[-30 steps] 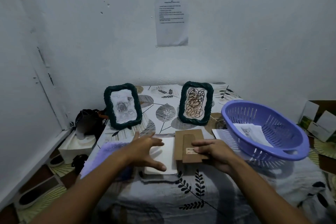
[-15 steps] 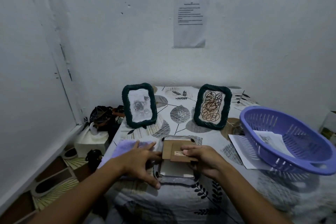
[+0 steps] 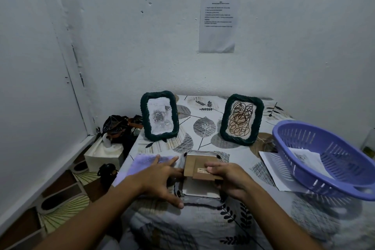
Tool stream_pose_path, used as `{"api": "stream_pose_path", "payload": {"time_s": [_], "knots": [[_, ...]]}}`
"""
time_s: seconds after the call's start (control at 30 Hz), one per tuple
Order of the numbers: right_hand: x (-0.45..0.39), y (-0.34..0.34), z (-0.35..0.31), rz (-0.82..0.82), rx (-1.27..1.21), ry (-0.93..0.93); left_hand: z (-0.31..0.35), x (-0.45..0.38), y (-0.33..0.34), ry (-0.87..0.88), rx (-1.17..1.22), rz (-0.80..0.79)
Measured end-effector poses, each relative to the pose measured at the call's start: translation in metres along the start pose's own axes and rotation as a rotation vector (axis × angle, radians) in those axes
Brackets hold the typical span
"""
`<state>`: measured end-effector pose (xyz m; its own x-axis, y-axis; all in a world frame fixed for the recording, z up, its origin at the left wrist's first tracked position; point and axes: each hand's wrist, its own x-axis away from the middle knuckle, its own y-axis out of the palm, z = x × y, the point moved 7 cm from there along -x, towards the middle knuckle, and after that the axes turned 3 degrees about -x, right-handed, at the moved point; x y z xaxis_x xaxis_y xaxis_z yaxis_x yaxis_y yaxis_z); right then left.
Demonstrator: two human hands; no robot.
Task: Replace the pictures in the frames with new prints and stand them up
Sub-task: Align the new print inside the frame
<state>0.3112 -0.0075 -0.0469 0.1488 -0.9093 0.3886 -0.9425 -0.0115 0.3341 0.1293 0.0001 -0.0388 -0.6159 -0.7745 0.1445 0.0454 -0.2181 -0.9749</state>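
Observation:
Two dark green woven frames stand at the back of the table. The left frame (image 3: 159, 115) shows a grey rose print and the right frame (image 3: 241, 119) a brown scribble print. A third frame (image 3: 199, 194) lies face down at the front with a white sheet in its opening. A brown cardboard backing board (image 3: 194, 165) with a stand flap lies over its far half. My right hand (image 3: 229, 177) grips the board's right side, fingers curled over the top. My left hand (image 3: 160, 176) rests with spread fingers against the flat frame's left edge.
A purple cloth (image 3: 142, 163) lies left of the flat frame. At the right stands a purple slotted basket (image 3: 332, 180) holding a print (image 3: 304, 156), with another sheet (image 3: 267, 165) under it. A tissue box (image 3: 103, 154) and dark bag (image 3: 117, 126) sit off the table's left edge.
The white sheet moved from beside the backing board to under it, in the flat frame. My left hand shifted from that sheet to the frame's left edge. My right hand kept hold of the board.

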Motion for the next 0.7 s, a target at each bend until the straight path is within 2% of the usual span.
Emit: {"api": "stream_pose_path", "payload": {"time_s": [0.7], "knots": [[-0.0059,-0.0018,0.0021,-0.001,0.004,0.041,-0.0037,-0.0019,0.0040,-0.031,0.014,-0.021]]}}
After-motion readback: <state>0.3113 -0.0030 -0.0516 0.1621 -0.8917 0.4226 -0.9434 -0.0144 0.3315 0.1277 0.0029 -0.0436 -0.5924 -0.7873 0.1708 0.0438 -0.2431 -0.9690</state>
